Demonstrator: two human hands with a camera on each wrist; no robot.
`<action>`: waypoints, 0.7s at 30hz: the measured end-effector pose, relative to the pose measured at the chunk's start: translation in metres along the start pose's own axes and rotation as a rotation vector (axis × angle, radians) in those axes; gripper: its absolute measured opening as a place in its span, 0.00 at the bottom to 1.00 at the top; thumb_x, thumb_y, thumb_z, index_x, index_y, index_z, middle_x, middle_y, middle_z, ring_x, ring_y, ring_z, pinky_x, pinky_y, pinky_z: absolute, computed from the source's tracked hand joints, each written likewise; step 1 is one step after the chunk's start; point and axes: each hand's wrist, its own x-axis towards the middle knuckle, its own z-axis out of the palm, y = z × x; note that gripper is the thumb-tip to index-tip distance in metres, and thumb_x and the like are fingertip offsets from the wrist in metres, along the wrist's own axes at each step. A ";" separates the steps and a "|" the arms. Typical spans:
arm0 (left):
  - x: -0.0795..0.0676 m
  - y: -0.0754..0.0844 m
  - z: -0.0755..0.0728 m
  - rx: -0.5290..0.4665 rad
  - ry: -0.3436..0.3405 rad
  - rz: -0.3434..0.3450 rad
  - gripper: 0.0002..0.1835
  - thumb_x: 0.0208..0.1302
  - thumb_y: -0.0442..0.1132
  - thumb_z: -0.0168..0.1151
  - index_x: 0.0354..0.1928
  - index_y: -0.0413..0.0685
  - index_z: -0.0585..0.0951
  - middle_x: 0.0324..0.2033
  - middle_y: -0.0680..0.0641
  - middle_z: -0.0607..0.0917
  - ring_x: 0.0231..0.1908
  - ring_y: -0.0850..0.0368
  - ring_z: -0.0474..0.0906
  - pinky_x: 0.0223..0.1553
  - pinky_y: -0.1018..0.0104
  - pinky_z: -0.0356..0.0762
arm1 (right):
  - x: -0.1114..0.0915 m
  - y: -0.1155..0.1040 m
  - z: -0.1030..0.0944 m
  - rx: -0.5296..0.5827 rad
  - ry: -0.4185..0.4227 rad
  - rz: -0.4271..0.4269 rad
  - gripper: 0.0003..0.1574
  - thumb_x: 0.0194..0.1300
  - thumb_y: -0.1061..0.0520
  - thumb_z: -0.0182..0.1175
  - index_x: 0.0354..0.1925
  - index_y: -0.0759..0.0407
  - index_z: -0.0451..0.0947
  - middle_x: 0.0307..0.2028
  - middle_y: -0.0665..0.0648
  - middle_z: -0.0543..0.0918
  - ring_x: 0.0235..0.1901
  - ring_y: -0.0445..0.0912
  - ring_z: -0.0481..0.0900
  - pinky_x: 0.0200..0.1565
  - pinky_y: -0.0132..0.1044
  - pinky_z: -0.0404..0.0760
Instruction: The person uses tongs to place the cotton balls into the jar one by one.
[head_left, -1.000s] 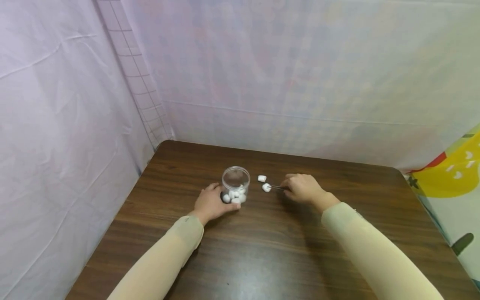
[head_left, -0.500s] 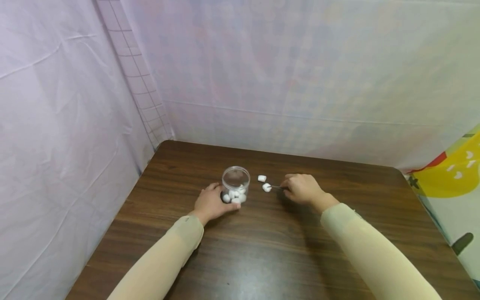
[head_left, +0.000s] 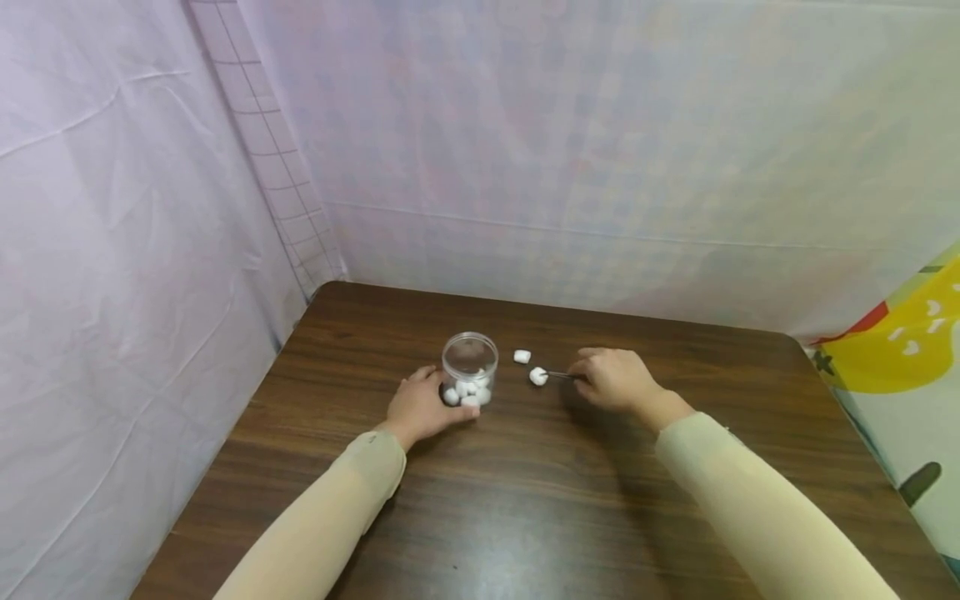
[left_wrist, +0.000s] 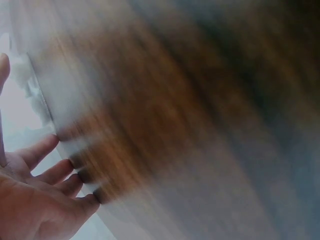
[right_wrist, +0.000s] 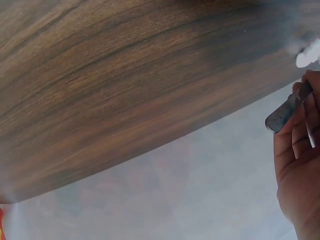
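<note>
My left hand (head_left: 422, 408) holds a clear round jar (head_left: 470, 357) at its left side, the thumb across the front. Several small white puffy pieces (head_left: 467, 388) lie in the jar's lower part, and no lid covers its mouth. In the left wrist view the fingers (left_wrist: 56, 172) spread beside the jar, which is only partly visible. My right hand (head_left: 613, 379) pinches metal tweezers (head_left: 558, 374), whose tips are at a white puffy piece (head_left: 538, 377) right of the jar. The tweezers' rounded end (right_wrist: 281, 118) sticks out of the hand in the right wrist view.
A second loose white piece (head_left: 522, 356) lies on the brown wooden table (head_left: 525, 492), behind the one at the tweezers. Pale cloth (head_left: 600, 167) hangs along the table's back edge and left side. A yellow printed cloth (head_left: 892, 350) is at the right.
My right hand has shifted slightly right with the tweezers, and the white piece at their tips has come along. My left hand stays at the jar.
</note>
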 end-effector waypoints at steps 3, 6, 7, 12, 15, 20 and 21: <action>0.000 0.000 0.000 0.005 -0.005 -0.004 0.47 0.51 0.69 0.71 0.67 0.48 0.75 0.68 0.40 0.71 0.70 0.43 0.60 0.71 0.40 0.49 | -0.004 0.000 -0.006 0.006 0.023 -0.015 0.10 0.57 0.56 0.68 0.39 0.52 0.88 0.35 0.48 0.80 0.26 0.44 0.79 0.20 0.41 0.77; 0.000 -0.001 0.000 0.014 -0.010 -0.007 0.47 0.50 0.70 0.70 0.68 0.49 0.74 0.68 0.40 0.70 0.70 0.44 0.60 0.71 0.41 0.49 | -0.007 -0.001 -0.015 0.020 0.053 -0.031 0.10 0.57 0.56 0.68 0.40 0.52 0.89 0.34 0.47 0.79 0.24 0.41 0.77 0.19 0.38 0.75; 0.001 -0.001 0.000 0.016 -0.012 -0.009 0.48 0.50 0.70 0.70 0.68 0.49 0.74 0.69 0.40 0.70 0.70 0.43 0.60 0.71 0.41 0.49 | -0.008 -0.001 -0.019 0.022 0.063 -0.036 0.10 0.58 0.56 0.69 0.40 0.52 0.89 0.34 0.47 0.79 0.24 0.40 0.76 0.19 0.37 0.74; 0.001 -0.001 0.000 0.015 -0.010 -0.007 0.48 0.50 0.70 0.70 0.68 0.49 0.74 0.68 0.39 0.70 0.70 0.41 0.61 0.71 0.41 0.49 | -0.010 -0.005 -0.036 0.021 0.097 -0.054 0.09 0.58 0.55 0.70 0.40 0.53 0.89 0.31 0.46 0.77 0.21 0.37 0.71 0.17 0.34 0.69; 0.001 0.000 0.001 0.017 -0.013 -0.012 0.48 0.51 0.70 0.70 0.68 0.49 0.74 0.68 0.39 0.69 0.70 0.41 0.61 0.72 0.42 0.49 | -0.009 -0.008 -0.046 0.021 0.125 -0.081 0.08 0.59 0.56 0.70 0.39 0.53 0.88 0.29 0.46 0.75 0.21 0.37 0.69 0.17 0.33 0.68; 0.000 0.000 0.001 0.011 -0.006 -0.005 0.47 0.51 0.69 0.71 0.68 0.48 0.74 0.68 0.39 0.70 0.69 0.41 0.61 0.71 0.41 0.49 | -0.002 -0.016 -0.063 0.030 0.178 -0.125 0.07 0.59 0.56 0.70 0.38 0.53 0.88 0.29 0.46 0.76 0.20 0.37 0.69 0.16 0.32 0.67; 0.000 0.000 0.001 0.011 -0.005 -0.004 0.47 0.51 0.69 0.71 0.68 0.48 0.74 0.68 0.39 0.70 0.70 0.41 0.61 0.71 0.41 0.49 | 0.001 -0.018 -0.066 0.036 0.183 -0.130 0.07 0.59 0.57 0.70 0.38 0.53 0.88 0.29 0.46 0.77 0.20 0.36 0.69 0.16 0.32 0.66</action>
